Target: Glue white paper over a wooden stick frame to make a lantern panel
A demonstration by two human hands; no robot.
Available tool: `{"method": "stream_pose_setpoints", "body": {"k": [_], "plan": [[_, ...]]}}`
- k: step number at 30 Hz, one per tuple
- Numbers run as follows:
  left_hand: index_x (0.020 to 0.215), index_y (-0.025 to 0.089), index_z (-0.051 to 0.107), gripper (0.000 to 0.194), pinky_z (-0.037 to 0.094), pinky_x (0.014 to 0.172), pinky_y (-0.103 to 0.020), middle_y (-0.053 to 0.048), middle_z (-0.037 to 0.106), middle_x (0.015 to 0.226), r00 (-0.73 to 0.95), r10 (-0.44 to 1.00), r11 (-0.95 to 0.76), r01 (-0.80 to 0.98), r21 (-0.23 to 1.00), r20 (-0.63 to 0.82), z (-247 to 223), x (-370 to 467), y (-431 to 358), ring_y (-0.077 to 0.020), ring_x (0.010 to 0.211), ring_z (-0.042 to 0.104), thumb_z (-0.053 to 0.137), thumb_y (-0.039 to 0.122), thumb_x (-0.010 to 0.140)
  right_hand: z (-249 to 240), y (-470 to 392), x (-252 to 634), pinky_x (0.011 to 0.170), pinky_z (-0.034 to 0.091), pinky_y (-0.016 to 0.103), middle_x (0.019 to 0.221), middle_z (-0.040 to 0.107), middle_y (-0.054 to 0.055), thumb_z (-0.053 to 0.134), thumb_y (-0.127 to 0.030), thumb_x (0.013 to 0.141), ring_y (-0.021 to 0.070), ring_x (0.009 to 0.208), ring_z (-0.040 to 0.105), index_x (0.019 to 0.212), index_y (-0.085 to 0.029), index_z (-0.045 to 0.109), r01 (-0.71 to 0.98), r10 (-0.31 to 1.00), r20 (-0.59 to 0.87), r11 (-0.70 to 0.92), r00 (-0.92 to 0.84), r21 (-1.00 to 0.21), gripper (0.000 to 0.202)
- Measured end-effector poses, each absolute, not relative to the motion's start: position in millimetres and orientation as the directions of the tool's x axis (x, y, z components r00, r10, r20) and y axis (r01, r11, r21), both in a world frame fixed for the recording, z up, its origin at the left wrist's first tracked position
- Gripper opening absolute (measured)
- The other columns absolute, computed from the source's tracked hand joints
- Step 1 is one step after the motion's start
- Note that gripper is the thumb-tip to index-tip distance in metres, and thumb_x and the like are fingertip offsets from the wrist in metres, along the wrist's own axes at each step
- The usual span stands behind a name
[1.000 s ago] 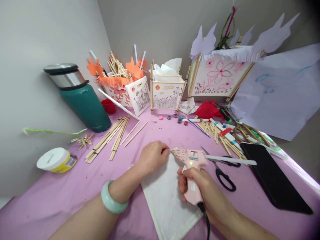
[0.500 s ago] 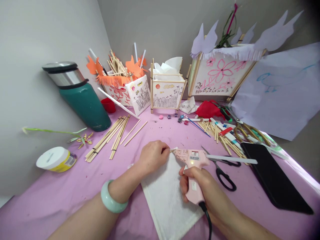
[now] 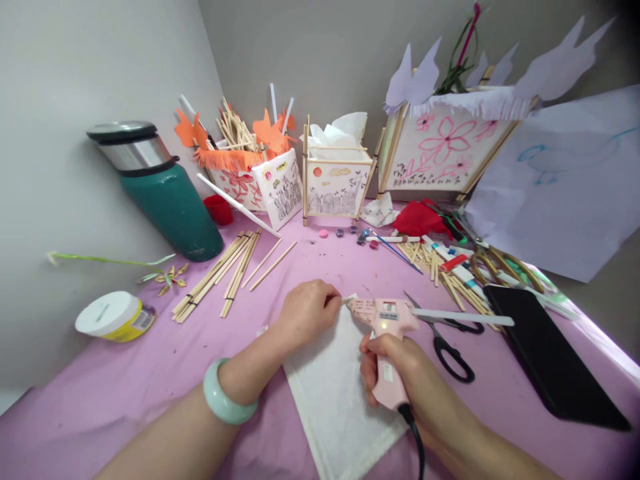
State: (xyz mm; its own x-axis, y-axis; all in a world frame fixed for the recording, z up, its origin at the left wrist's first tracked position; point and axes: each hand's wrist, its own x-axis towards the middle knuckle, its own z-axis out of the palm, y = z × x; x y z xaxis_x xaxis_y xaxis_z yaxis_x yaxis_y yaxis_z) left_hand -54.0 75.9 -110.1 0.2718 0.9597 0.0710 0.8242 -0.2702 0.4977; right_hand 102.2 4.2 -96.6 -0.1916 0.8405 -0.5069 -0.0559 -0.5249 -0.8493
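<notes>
- Right hand (image 3: 397, 363): closed round the grip of the pink glue gun (image 3: 390, 381); nozzle points left, white glue stick (image 3: 465, 316) out of the rear, black cord (image 3: 416, 433) below.
- Left hand (image 3: 307, 313): fingers curled in, thumb and forefinger together just beside the nozzle, at the far end of the white cloth (image 3: 345, 407). What lies between the fingertips: too small to tell.
- White cloth: flat on the purple table cover (image 3: 150, 407), between the forearms, partly under the right hand.
- Pale green bangle (image 3: 224, 400): on left wrist.
- Right of gun: black-handled scissors (image 3: 455, 360), partly behind the glue stick; farther right, a flat black slab (image 3: 555, 360).
- Left side: bundled wooden sticks (image 3: 213, 280), white-lidded tub (image 3: 115, 317), tilted-looking teal bottle (image 3: 173, 210).
- Back, centre: stick-framed box (image 3: 335, 187), drawn front panel, white paper inside.
- Back right: larger box (image 3: 443, 150), pink flower drawing.
</notes>
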Motion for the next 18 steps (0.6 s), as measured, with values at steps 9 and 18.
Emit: {"method": "stream_pose_setpoints", "body": {"k": [9,18], "plan": [[0.086,0.021,0.072,0.027,0.042,0.068,-0.028,-0.004,0.072,0.087,0.265,0.963,-0.255,0.826,0.502,0.053,-107.4,-54.1,76.2,-0.0181,0.081,0.064,0.046,0.023,0.083,-97.5,3.8,103.8,0.046,0.034,0.025,0.044,0.05,0.0,0.046,-0.038,0.071,0.0117,0.04,0.045,0.057,-0.017,0.053,-0.08,0.835,-0.517,-0.538,-0.189,-0.839,0.026],[0.087,0.021,0.073,0.027,0.041,0.066,-0.027,-0.004,0.073,0.086,0.261,0.965,-0.244,0.819,0.519,0.042,-106.5,-53.9,75.6,-0.0175,0.079,0.064,0.046,0.023,0.083,-95.6,4.2,105.3,0.046,0.034,0.025,0.045,0.051,0.0,0.048,-0.037,0.071,0.0117,0.04,0.046,0.06,-0.017,0.052,-0.088,0.832,-0.511,-0.538,-0.214,-0.839,0.024]]}}
